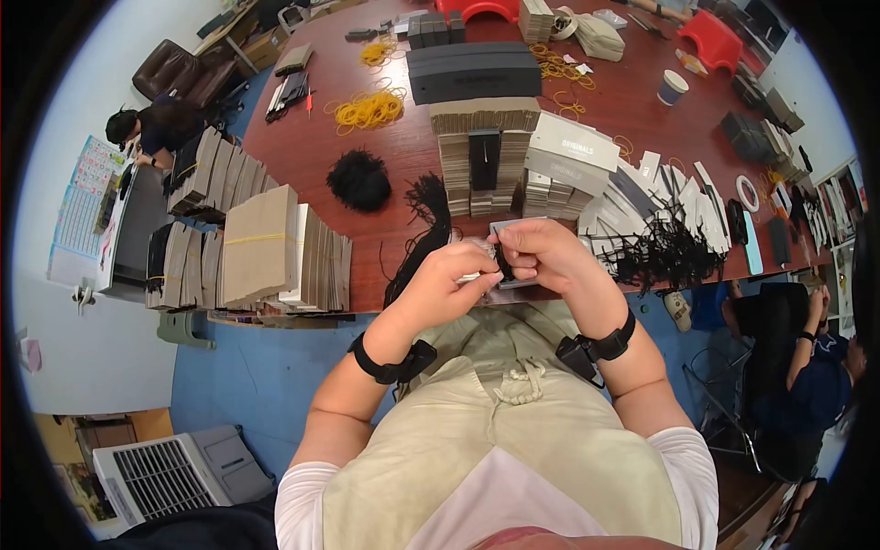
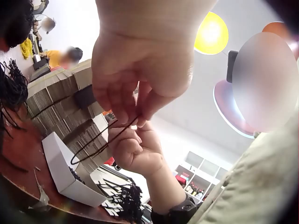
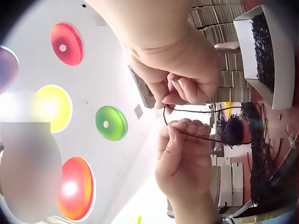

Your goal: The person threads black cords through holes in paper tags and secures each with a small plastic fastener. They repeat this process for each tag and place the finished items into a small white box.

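Observation:
Both hands meet over the table's near edge in the head view, working on a thin black cord. My left hand [image 1: 451, 280] pinches the cord [image 2: 96, 151] between thumb and fingertips. Close against it, my right hand [image 1: 547, 249] pinches the same cord, its other fingers curled in. A loop of the cord [image 3: 203, 111] hangs from the fingertips in both wrist views. Beneath the hands stands a small white box [image 2: 58, 161] with short black pieces inside, mostly covered by the hands in the head view. A bundle of black cords [image 1: 423, 234] lies left of the hands.
Tall stacks of brown cards [image 1: 449, 174] stand just ahead, with more stacks [image 1: 261, 243] at the left. White tags with black cords [image 1: 665, 252] spread at the right. A round black bundle [image 1: 359, 181] and yellow rubber bands [image 1: 369, 109] lie farther back, near a paper cup [image 1: 672, 87].

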Demonstrator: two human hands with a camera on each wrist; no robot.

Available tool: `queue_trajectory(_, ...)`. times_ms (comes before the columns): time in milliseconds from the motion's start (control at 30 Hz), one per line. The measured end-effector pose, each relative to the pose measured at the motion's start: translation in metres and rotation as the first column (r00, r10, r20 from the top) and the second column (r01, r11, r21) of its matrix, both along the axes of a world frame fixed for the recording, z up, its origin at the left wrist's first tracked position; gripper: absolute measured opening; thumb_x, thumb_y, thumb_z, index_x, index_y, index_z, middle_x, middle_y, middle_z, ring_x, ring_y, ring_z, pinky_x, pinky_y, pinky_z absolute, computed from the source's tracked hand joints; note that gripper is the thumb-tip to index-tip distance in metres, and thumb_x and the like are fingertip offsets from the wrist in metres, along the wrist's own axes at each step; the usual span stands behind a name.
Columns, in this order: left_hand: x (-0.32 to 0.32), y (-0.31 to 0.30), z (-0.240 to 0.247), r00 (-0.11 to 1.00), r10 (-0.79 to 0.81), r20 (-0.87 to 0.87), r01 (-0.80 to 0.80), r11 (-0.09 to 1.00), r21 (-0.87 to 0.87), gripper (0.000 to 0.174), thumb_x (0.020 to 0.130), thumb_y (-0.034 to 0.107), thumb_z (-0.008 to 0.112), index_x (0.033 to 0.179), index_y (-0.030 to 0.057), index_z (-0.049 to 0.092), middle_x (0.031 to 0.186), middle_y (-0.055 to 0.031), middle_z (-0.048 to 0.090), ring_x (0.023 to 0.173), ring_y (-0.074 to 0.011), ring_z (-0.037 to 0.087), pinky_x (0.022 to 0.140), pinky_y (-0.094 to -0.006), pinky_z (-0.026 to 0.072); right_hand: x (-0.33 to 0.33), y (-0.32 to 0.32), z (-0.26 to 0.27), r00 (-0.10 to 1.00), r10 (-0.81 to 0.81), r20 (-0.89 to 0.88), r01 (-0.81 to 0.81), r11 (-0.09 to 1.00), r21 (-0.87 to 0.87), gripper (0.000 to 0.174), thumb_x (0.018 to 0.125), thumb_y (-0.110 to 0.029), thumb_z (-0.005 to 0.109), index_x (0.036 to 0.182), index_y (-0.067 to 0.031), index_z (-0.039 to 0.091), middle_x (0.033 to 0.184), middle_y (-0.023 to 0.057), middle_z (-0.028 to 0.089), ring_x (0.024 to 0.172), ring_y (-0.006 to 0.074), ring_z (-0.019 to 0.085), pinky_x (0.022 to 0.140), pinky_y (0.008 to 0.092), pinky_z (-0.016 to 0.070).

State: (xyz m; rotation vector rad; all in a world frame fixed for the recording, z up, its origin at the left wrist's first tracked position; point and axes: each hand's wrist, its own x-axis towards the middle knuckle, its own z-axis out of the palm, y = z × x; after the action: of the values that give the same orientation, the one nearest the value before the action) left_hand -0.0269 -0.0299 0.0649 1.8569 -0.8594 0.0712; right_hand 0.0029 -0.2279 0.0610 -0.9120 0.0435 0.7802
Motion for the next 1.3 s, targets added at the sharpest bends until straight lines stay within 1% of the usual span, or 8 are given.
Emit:
queue_trajectory(133, 0.000, 0.003, -0.002, 0.997, 0.001, -0.081, 0.003, 0.999, 0.042, 0.010, 0.075, 0.006, 0.065, 0.083, 0.0017, 0.061, 0.081, -0.0110, 0.060, 0.079, -0.0271, 0.059, 0.073, -0.0340, 0.0465, -0.001, 0.000, -0.004, 0.998, -0.019, 0.053, 0.020, 0.999, -0.031, 0.023, 0.080, -0.014, 0.068, 0.096, 0.0022, 0.064, 0.068, -0.0026, 0.048, 0.058, 0.0063, 0.041, 0.050, 0.0203, 0.0326)
queue_trajectory(233, 0.004, 0.005, -0.009, 0.997, 0.073, 0.030, -0.074, 0.997, 0.014, 0.028, 0.078, 0.010, 0.064, 0.103, 0.0015, 0.055, 0.094, -0.0115, 0.059, 0.085, -0.0239, 0.058, 0.074, -0.0328, 0.0458, -0.008, 0.009, 0.003, 0.881, -0.106, 0.461, 0.191, 0.971, -0.142, 0.019, 0.078, -0.013, 0.070, 0.091, 0.0005, 0.067, 0.076, -0.0015, 0.048, 0.069, 0.0085, 0.047, 0.061, 0.0213, 0.0377)
queue_trajectory(300, 0.005, -0.004, -0.016, 0.949, -0.094, -0.302, -0.037, 0.916, -0.400, 0.038, 0.082, 0.014, 0.062, 0.114, 0.0019, 0.046, 0.101, -0.0110, 0.056, 0.086, -0.0203, 0.057, 0.073, -0.0312, 0.0456, -0.014, 0.014, 0.005, 0.813, -0.122, 0.569, 0.276, 0.942, -0.192, 0.017, 0.077, -0.013, 0.071, 0.088, -0.0010, 0.069, 0.081, -0.0010, 0.048, 0.075, 0.0095, 0.048, 0.068, 0.0216, 0.0378)
queue_trajectory(433, 0.008, -0.007, -0.025, 0.757, -0.374, -0.536, -0.080, 0.761, -0.644, 0.045, 0.089, 0.018, 0.054, 0.126, 0.0028, 0.032, 0.106, -0.0095, 0.051, 0.081, -0.0132, 0.053, 0.071, -0.0268, 0.0450, -0.015, 0.023, 0.004, 0.764, -0.244, 0.597, 0.400, 0.905, -0.142, 0.014, 0.076, -0.013, 0.072, 0.087, -0.0037, 0.070, 0.084, -0.0011, 0.047, 0.077, 0.0090, 0.048, 0.069, 0.0213, 0.0375)
queue_trajectory(733, 0.006, -0.006, -0.043, 0.783, -0.031, -0.621, -0.248, 0.900, -0.358, 0.008, 0.089, 0.009, 0.058, 0.093, 0.0027, 0.057, 0.077, 0.0041, 0.054, 0.063, -0.0006, 0.044, 0.055, -0.0160, 0.0346, 0.000, 0.002, -0.007, 0.872, 0.032, 0.488, 0.237, 0.846, -0.478, 0.016, 0.075, -0.010, 0.069, 0.089, -0.0049, 0.068, 0.078, 0.0018, 0.056, 0.072, 0.0127, 0.055, 0.062, 0.0283, 0.0427)
queue_trajectory(833, 0.008, 0.000, -0.046, 0.759, 0.006, -0.651, -0.253, 0.924, -0.287, 0.007, 0.088, 0.008, 0.058, 0.092, 0.0025, 0.057, 0.080, 0.0035, 0.056, 0.070, -0.0010, 0.048, 0.061, -0.0159, 0.0371, 0.005, -0.015, -0.047, 0.327, 0.626, 0.708, 0.582, 0.457, -0.673, 0.017, 0.069, -0.001, 0.067, 0.086, -0.0034, 0.064, 0.079, 0.0088, 0.059, 0.078, 0.0257, 0.059, 0.068, 0.0348, 0.0468)
queue_trajectory(867, 0.008, 0.000, -0.047, 0.752, 0.015, -0.658, -0.251, 0.931, -0.265, 0.007, 0.088, 0.008, 0.058, 0.092, 0.0025, 0.057, 0.080, 0.0035, 0.056, 0.072, -0.0008, 0.048, 0.062, -0.0159, 0.0373, 0.004, -0.016, -0.052, 0.329, 0.666, 0.670, 0.601, 0.400, -0.692, 0.015, 0.065, 0.000, 0.065, 0.080, -0.0044, 0.063, 0.081, 0.0135, 0.058, 0.080, 0.0326, 0.057, 0.070, 0.0394, 0.0465)
queue_trajectory(1300, 0.013, 0.001, -0.045, 0.786, 0.050, -0.616, -0.290, 0.910, -0.296, 0.007, 0.087, 0.009, 0.060, 0.089, 0.0023, 0.059, 0.068, 0.0074, 0.052, 0.061, 0.0010, 0.043, 0.053, -0.0155, 0.0331, 0.006, -0.020, -0.047, 0.336, 0.624, 0.705, 0.666, 0.372, -0.647, 0.018, 0.064, -0.004, 0.067, 0.082, -0.0077, 0.068, 0.076, 0.0139, 0.062, 0.077, 0.0313, 0.060, 0.068, 0.0396, 0.0480)
